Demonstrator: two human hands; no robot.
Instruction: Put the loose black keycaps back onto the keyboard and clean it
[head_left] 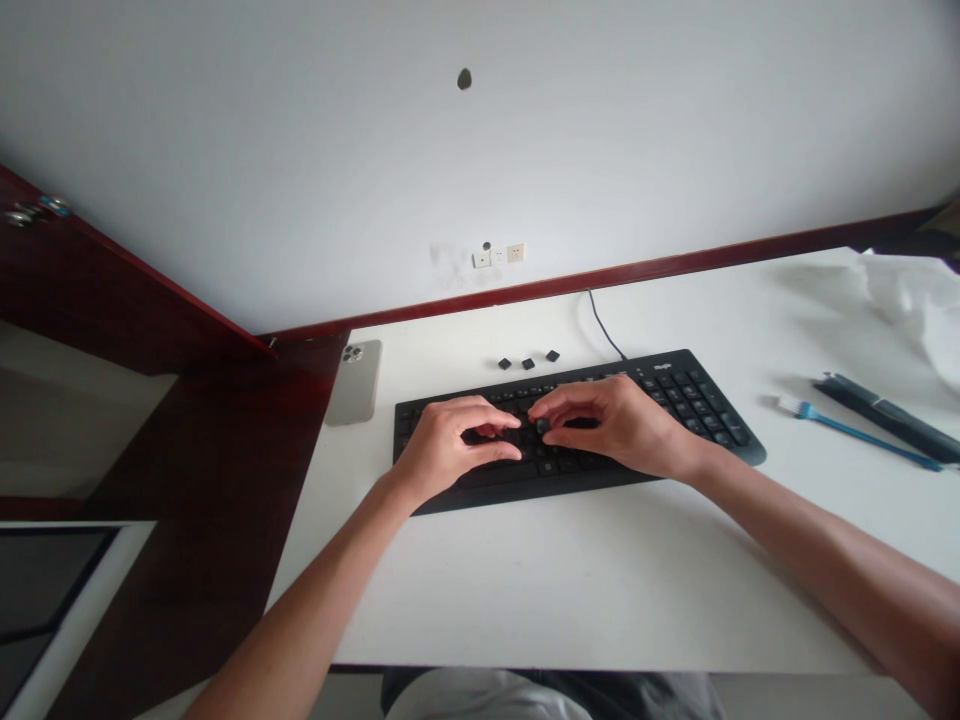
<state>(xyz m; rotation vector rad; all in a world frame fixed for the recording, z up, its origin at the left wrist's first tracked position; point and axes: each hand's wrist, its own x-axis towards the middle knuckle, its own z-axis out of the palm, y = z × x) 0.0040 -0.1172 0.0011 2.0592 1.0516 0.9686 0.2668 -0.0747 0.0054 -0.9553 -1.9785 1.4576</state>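
A black keyboard [517, 482] lies at a slight slant on the white table. Over its middle, my right hand [622, 425] pinches a small black keycap [542, 426] between thumb and fingertips. My left hand [450, 440] hovers at the keyboard's left half, its thumb and fingers apart with nothing seen between them. Behind the keyboard are three loose keycaps: a left keycap [505, 364], a middle keycap [528, 364] and a right keycap [553, 356]. Both hands hide many of the keys beneath them.
A grey phone [355, 385] lies at the table's left edge. To the right are a blue-handled brush [862, 435], a long black object [896, 412] and crumpled white plastic [919, 310]. The keyboard cable [604, 325] runs back toward the wall.
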